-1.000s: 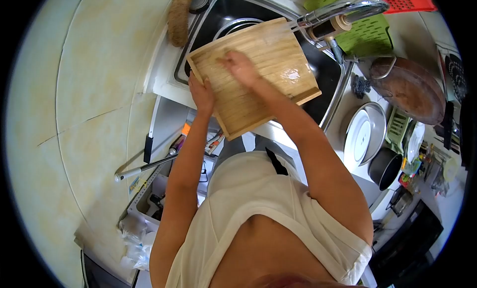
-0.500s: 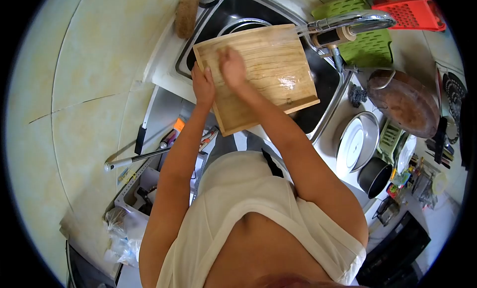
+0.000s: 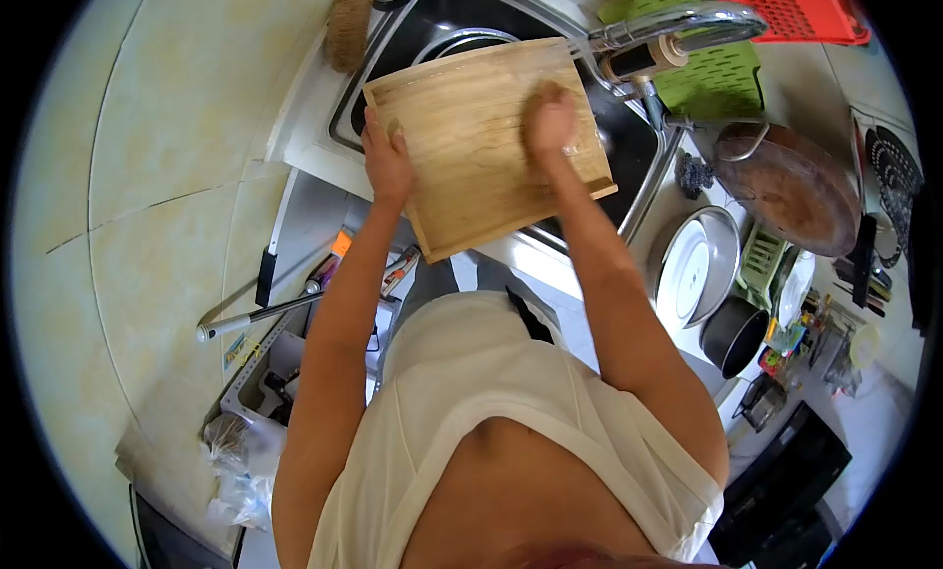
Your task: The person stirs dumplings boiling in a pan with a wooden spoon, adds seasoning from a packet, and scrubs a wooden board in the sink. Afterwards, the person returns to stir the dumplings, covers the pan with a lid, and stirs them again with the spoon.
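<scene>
While the left hand (image 3: pixel 389 162) clasps its left edge, wooden board (image 3: pixel 462 157) is held over the sink (image 3: pixel 637 162). Right hand (image 3: pixel 552 122): over the board's right part, blurred; whether closed on anything, cannot tell. Progress, as judged: rubbing under way, sheen suggesting wetness; board not yet released. Change: right hand shifted from board's left side rightward, nearer the faucet (image 3: pixel 653 24).

The left hand (image 3: pixel 389 163) grips the board (image 3: pixel 462 157) by one edge above the sink (image 3: pixel 442 14); the right hand (image 3: pixel 550 122) contacts its face near the faucet (image 3: pixel 678 21).
</scene>
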The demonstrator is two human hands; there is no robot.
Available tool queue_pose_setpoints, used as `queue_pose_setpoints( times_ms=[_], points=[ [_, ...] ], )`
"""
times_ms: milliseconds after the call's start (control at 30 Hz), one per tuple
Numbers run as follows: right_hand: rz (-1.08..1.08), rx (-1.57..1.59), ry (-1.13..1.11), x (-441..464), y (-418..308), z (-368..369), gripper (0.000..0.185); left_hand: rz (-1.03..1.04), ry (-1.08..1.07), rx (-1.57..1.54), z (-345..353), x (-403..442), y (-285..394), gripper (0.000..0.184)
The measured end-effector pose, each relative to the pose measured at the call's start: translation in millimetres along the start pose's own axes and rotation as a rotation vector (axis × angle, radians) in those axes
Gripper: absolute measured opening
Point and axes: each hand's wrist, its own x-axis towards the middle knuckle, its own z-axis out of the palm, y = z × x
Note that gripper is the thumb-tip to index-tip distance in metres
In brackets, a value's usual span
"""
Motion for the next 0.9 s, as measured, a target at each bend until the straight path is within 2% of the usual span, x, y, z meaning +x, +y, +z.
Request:
queue_pose_setpoints(
  times_ms=[33, 67, 100, 167, 233, 333, 400, 467, 500, 533, 633, 667, 700, 733, 767, 800, 867, 900],
  points=[
    [-0.067, 0.024, -0.045, -13, -20, 22, 0.029, 0.011, 0.007, 0.011, 0, 1, 0, 0.062],
    [0.026, 0.201, -0.091, -31, -56, 28, 0.030, 0.027, 0.011, 0.021, 1, 3, -1, 0.061],
    [0.029, 0.237, -0.202, -46, -99, 18, 0.027, 0.042, 0.012, 0.033, 2, 3, -3, 0.061],
    [-0.415, 0.353, -0.108, -88, -122, 39, 0.019, 0.067, 0.001, 0.041, 1, 1, -4, 0.060],
    [-0.736, 0.109, -0.291, -109, -130, 2, 0.020, 0.096, -0.022, 0.031, -2, 4, -2, 0.060],
    [-0.693, 0.357, -0.587, -107, -97, -48, 0.019, 0.156, -0.032, 0.034, 2, 7, -13, 0.059],
    [-0.566, 0.235, -0.577, -93, -37, -53, 0.018, 0.144, -0.051, 0.035, 1, 6, -13, 0.060],
    [-0.259, 0.153, -0.411, -59, -7, -78, 0.020, 0.160, -0.043, 0.032, 3, 6, -12, 0.061],
    [-0.158, -0.009, -0.401, -35, 12, -79, 0.027, 0.186, -0.028, 0.030, 2, 5, -11, 0.062],
    [-0.276, -0.122, -0.264, -17, 35, -72, 0.025, 0.210, -0.014, 0.030, 1, 4, -10, 0.062],
    [-0.081, -0.309, -0.101, 16, 22, -40, 0.027, 0.153, -0.052, 0.033, -1, 5, -6, 0.064],
    [-0.150, -0.241, 0.093, 15, 15, -11, 0.026, 0.164, -0.048, 0.053, 0, 6, -6, 0.064],
    [-0.007, -0.041, 0.004, 19, -2, 7, 0.024, 0.174, -0.046, 0.072, 1, 6, -10, 0.064],
    [0.031, 0.003, -0.057, 14, -13, 40, 0.025, 0.185, -0.044, 0.090, 4, 7, -12, 0.065],
    [0.199, 0.214, -0.279, 12, -68, 6, 0.024, 0.196, -0.042, 0.107, 5, 6, -15, 0.064],
    [-0.136, 0.192, -0.197, -10, -75, 32, 0.025, 0.208, -0.044, 0.123, 5, 6, -18, 0.064],
    [-0.092, 0.373, -0.385, -42, -120, 18, 0.026, 0.205, -0.061, 0.132, 6, 8, -17, 0.063],
    [-0.366, 0.338, -0.262, -65, -116, 35, 0.023, 0.186, -0.072, 0.125, 5, 8, -16, 0.063]
  ],
)
